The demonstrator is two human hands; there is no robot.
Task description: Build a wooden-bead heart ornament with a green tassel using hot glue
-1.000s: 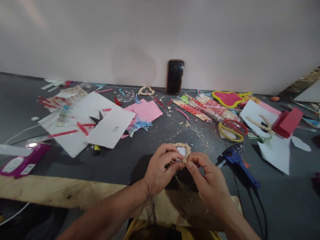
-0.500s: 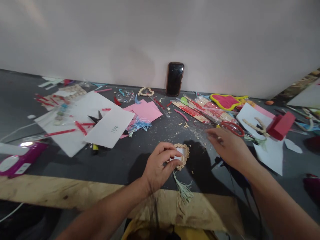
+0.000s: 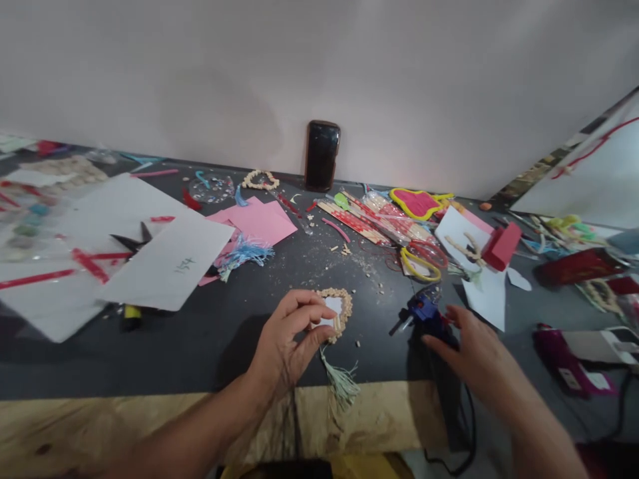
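Nearest me, the wooden front edge [image 3: 389, 416] of the work surface runs across the view. The lower end of a pale green tassel [image 3: 342, 379] overlaps it; the tassel's upper end meets the bottom of a beaded ornament [image 3: 343, 314], a rounded border of small tan pieces around a white centre. The ornament is on the dark tabletop [image 3: 124, 362], directly ahead of me.

My left hand [image 3: 287, 336] has the ornament's left side pinched between thumb and fingers. My right hand [image 3: 479, 349] is at the handle of a blue glue gun [image 3: 423, 309], thumb and fingers standing apart on either side of it; whether they press on it I cannot tell. The gun's nozzle points left, towards the ornament but well apart from it.

Beyond the gun lie scissors [image 3: 424, 278] with one yellow and one red handle loop. To the left, a white card [image 3: 172, 266] with handwriting partly covers a black-bladed tool [image 3: 130, 243]. A blue tassel [image 3: 252, 253] lies against pink paper [image 3: 267, 223]; red-marked sticks [image 3: 354, 223] lie to its right.

Farthest, a beaded loop [image 3: 260, 185] lies near the wall [image 3: 200, 80], and a phone [image 3: 322, 156] leans upright against it.
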